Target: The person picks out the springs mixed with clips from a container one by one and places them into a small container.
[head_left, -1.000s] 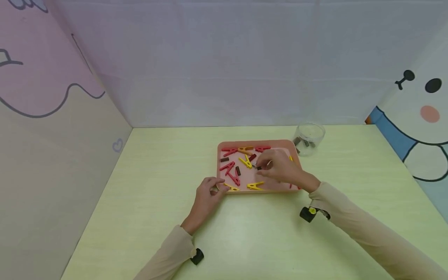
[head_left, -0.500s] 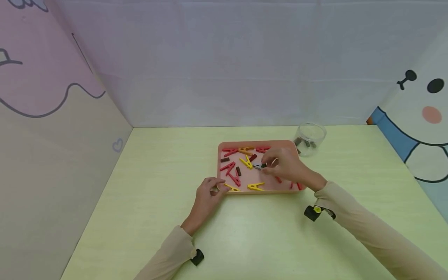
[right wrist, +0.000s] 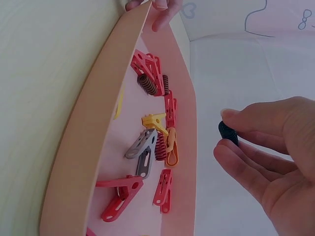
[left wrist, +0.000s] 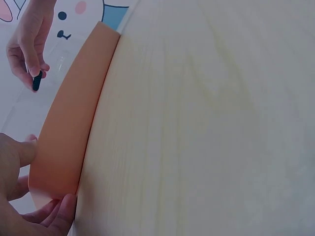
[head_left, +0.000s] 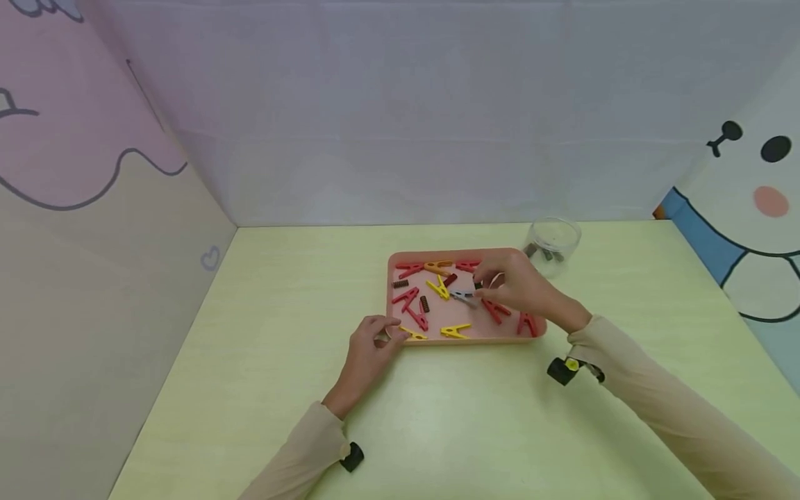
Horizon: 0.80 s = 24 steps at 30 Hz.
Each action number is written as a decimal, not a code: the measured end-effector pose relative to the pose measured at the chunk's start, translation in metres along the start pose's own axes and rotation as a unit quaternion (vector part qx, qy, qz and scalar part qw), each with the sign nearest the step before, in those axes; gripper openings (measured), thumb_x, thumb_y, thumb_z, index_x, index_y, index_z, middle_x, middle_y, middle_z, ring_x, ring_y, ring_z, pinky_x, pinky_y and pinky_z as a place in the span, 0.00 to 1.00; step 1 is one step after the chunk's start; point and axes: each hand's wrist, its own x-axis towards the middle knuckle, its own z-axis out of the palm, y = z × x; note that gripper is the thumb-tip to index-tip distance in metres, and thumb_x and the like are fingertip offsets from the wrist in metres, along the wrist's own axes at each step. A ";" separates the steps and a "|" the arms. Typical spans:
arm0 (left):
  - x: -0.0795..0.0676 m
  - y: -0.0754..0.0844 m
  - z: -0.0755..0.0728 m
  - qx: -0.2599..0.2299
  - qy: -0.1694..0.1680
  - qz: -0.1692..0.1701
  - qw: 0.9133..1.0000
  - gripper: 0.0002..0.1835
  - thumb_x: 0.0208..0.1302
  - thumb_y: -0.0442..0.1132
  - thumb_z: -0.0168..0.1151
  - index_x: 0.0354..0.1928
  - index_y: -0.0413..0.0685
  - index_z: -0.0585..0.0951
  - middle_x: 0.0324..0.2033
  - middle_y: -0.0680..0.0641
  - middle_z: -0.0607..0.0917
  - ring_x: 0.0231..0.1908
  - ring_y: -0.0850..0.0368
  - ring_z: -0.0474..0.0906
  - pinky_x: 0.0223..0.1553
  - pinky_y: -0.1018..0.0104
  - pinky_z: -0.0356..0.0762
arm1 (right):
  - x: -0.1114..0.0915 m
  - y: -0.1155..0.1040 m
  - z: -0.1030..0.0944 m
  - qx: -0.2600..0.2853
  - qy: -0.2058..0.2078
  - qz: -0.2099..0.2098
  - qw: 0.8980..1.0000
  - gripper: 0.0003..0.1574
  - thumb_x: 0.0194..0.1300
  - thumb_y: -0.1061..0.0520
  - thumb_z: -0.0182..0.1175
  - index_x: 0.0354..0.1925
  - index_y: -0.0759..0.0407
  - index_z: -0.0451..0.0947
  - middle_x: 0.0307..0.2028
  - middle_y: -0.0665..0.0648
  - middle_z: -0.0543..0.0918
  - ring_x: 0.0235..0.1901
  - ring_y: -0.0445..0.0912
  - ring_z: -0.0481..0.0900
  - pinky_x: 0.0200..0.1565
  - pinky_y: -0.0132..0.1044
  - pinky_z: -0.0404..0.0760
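Note:
My right hand [head_left: 515, 281] is above the right side of a pink tray [head_left: 475, 342]. Between thumb and fingertips it pinches a small black ribbed coil, like a spring [right wrist: 228, 132]. Below it in the tray lies a grey clip [head_left: 463, 298], its two arms spread in the right wrist view. My left hand [head_left: 371, 344] holds the tray's near left corner, with thumb and fingers on either side of the tray wall in the left wrist view. Beside that hand lies a yellow clip [head_left: 414, 335].
Around the grey clip lie several red clips [head_left: 495, 311], yellow clips [head_left: 454, 331], an orange clip [right wrist: 171, 147] and brown coils [head_left: 425, 304]. A clear jar [head_left: 555, 236] with several dark pieces stands behind the tray's right end. Printed walls border the table.
My right hand has moved right and slightly away with the black coil, drawing off the grey clip, which now shows along with red clips to its right. My left hand stays at the corner.

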 end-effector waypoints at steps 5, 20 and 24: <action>0.000 0.000 0.000 0.001 0.006 0.004 1.000 0.18 0.61 0.47 0.65 0.47 0.41 0.82 0.47 0.46 0.76 0.39 0.57 0.76 0.39 0.67 0.79 | -0.001 0.002 -0.004 -0.010 -0.001 0.018 1.000 0.09 0.50 0.66 0.71 0.32 0.60 0.83 0.29 0.54 0.84 0.29 0.44 0.80 0.33 0.39 0.82; 0.000 0.002 0.000 0.000 0.002 -0.003 1.000 0.19 0.60 0.47 0.66 0.47 0.42 0.82 0.46 0.47 0.76 0.39 0.57 0.76 0.39 0.69 0.79 | -0.004 0.010 -0.014 -0.014 0.009 0.035 0.999 0.09 0.50 0.65 0.71 0.33 0.60 0.83 0.33 0.56 0.83 0.29 0.44 0.79 0.34 0.40 0.82; -0.001 0.002 -0.001 -0.001 0.004 -0.002 1.000 0.18 0.60 0.47 0.66 0.47 0.42 0.82 0.46 0.47 0.76 0.38 0.58 0.76 0.39 0.69 0.79 | -0.004 0.013 -0.017 -0.012 0.009 0.035 0.999 0.09 0.51 0.65 0.71 0.33 0.61 0.82 0.31 0.55 0.82 0.29 0.45 0.79 0.34 0.39 0.82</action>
